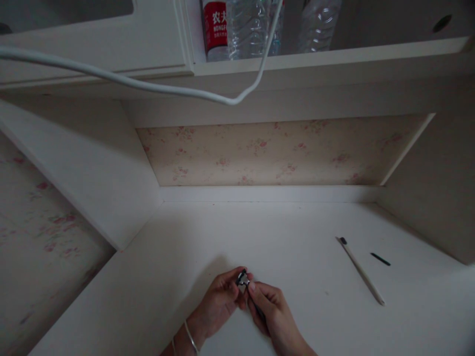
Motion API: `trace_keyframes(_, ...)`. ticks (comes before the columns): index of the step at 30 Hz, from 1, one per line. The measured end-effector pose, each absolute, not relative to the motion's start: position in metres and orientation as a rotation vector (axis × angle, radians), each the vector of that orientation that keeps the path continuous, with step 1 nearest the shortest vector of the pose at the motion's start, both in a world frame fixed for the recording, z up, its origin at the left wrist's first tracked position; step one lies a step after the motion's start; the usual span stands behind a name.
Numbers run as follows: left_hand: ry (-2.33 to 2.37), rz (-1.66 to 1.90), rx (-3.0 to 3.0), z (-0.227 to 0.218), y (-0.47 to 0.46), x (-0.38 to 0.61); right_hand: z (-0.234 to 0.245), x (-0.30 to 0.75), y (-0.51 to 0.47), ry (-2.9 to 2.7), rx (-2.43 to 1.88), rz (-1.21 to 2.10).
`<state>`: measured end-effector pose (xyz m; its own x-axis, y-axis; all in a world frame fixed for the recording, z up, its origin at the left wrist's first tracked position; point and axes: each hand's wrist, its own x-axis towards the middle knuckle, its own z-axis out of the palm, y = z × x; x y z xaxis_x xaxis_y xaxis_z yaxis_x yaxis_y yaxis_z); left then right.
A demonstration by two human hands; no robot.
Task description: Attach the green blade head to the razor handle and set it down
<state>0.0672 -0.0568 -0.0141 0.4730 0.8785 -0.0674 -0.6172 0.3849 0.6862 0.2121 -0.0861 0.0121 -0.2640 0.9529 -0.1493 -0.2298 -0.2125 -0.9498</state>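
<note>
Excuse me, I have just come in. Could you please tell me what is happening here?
A person holds a small dark and silvery tool in both hands, above a white tabletop. The left hand has its fingers at the silvery head, and the right hand grips the dark handle. Off to the right, a long pale stick and a short black strip lie apart on the tabletop, untouched.
</note>
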Motion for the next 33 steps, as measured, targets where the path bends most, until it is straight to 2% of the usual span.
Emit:
trace_keyframes(14,0.535,0.897,0.916,-0.002,-0.055,0.061,0.014,0.221,-0.084,-1.208,-0.981,1.666)
trace_keyframes(22,0.61,0.938,0.873,-0.007,-0.054,0.058,0.005,0.223,-0.081,-1.323,-1.019,1.568)
trace_keyframes(33,0.668,1.026,0.775,-0.01,-0.054,0.062,0.007,0.224,-0.08,-1.285,-0.924,1.629)
